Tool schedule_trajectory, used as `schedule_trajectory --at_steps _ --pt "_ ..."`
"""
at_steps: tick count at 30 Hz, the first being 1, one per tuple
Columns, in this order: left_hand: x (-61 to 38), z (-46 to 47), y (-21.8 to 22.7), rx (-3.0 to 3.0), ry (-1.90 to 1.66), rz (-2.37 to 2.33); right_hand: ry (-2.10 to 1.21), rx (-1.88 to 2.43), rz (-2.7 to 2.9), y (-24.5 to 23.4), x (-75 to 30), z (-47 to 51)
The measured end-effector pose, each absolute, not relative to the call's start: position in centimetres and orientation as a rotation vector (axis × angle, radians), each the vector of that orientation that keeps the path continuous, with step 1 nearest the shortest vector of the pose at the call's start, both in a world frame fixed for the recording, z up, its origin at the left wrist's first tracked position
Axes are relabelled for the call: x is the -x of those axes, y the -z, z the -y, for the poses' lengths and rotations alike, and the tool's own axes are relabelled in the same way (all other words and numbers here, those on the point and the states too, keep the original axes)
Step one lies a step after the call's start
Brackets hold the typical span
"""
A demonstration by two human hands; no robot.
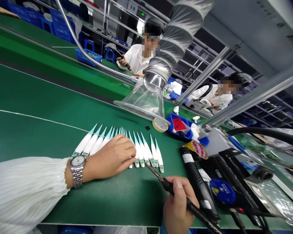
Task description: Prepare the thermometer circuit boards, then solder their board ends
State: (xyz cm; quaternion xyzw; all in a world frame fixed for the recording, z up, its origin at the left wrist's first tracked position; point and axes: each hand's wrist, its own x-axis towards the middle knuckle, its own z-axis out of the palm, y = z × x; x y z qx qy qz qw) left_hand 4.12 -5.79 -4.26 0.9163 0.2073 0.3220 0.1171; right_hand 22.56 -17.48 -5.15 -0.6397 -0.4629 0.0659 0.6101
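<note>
My right hand (179, 204) grips a soldering iron (169, 187), its tip at the exposed circuit ends of a row of white digital thermometers (147, 152) with teal tapered tips. The thermometers lie side by side on the green table, their tips pointing away from me. Over the middle of the row, my left hand (118, 151) is closed, thumb and fingers pinched close to the iron's tip. A thin solder wire (51, 121) runs across the table and over the thermometers into this hand. The left palm hides several thermometers.
A clear fume hood (144, 100) on a grey duct hangs beyond the row. Near it are a tape roll (160, 125) and a blue bin (177, 128). At right stand a black iron holder (197, 182) and a black soldering station (234, 182). Two people sit opposite.
</note>
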Motion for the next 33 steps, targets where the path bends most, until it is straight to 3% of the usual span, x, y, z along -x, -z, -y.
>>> schedule_trajectory --at_steps 33 --pt "-4.23 5.62 4.47 -2.695 -0.917 -0.636 -0.174 1.598 1.224 4.8 -22.11 17.09"
